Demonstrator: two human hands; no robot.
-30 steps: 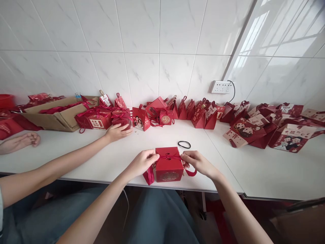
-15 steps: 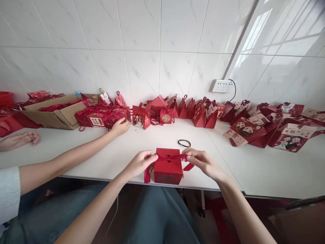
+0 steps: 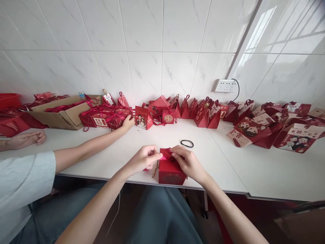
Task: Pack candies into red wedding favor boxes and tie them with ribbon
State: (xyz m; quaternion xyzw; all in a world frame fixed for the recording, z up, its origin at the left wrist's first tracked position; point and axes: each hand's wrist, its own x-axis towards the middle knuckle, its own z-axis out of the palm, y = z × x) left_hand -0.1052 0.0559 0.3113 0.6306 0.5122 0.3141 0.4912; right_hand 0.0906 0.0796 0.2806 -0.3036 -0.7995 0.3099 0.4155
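Note:
A small red gift box (image 3: 172,172) stands near the front edge of the white table, with a red ribbon (image 3: 166,154) across its top. My left hand (image 3: 145,158) pinches the ribbon at the box's upper left. Over the top right of the box, my right hand (image 3: 186,162) has its fingers closed on the ribbon too, covering part of the lid and the knot. A twisted gold cord (image 3: 155,169) hangs at the box's left side. Just behind the box lies a black elastic band (image 3: 187,143).
Along the tiled wall stand several red gift boxes (image 3: 214,114), more at the right (image 3: 291,140). A cardboard box (image 3: 61,117) holding ribbons is at the left. A co-worker's hand (image 3: 128,123) touches a ribboned box (image 3: 101,117); their other hand rests on the table. A power strip (image 3: 225,85) is on the wall.
My right hand has moved left, from beside the box to over its top, closer to my left hand. The co-worker's sleeve reaches further into view. The whole scene has shifted slightly right.

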